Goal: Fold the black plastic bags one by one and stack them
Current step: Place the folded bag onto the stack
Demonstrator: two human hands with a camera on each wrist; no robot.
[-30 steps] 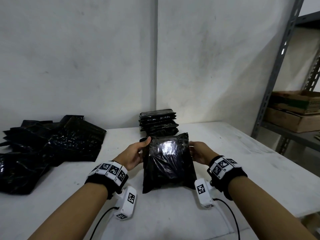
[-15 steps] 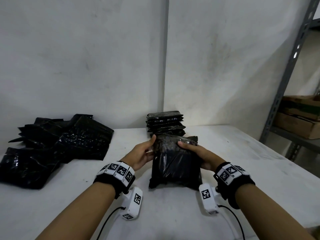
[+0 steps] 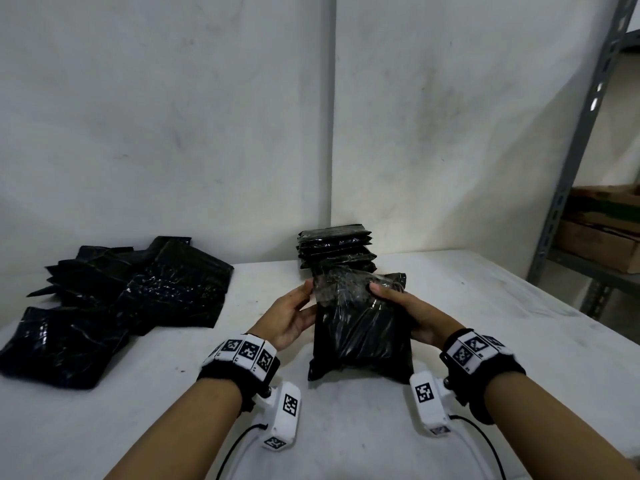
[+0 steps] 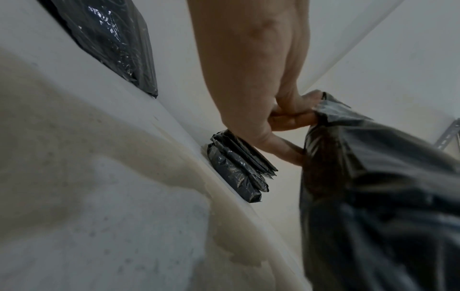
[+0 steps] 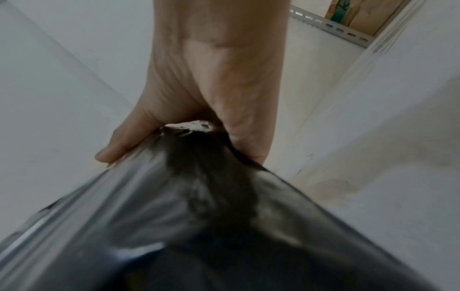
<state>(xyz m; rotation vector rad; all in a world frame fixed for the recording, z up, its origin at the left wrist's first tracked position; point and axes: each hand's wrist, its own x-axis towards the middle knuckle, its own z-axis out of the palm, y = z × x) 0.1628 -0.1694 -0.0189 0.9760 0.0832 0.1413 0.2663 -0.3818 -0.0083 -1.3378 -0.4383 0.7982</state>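
A black plastic bag (image 3: 360,327) lies folded on the white table (image 3: 346,427) in front of me, its far end raised. My left hand (image 3: 294,315) pinches its far left edge, thumb on top; the left wrist view shows the fingers curled on the plastic (image 4: 373,177). My right hand (image 3: 401,303) grips the bag's far right part, thumb across its top; the right wrist view shows the bag (image 5: 224,216) bunched in that grip. A stack of folded black bags (image 3: 336,251) stands just behind, by the wall. A loose pile of unfolded black bags (image 3: 114,306) lies at the left.
The table meets a white wall corner (image 3: 330,133) at the back. A grey metal shelf upright (image 3: 581,133) rises at the right, with cardboard boxes (image 3: 602,230) on its shelf. The table's right edge runs close to that shelf.
The bag's far end has been folded toward me. My right hand moved from the bag's right edge onto its top. The left hand kept its grip.
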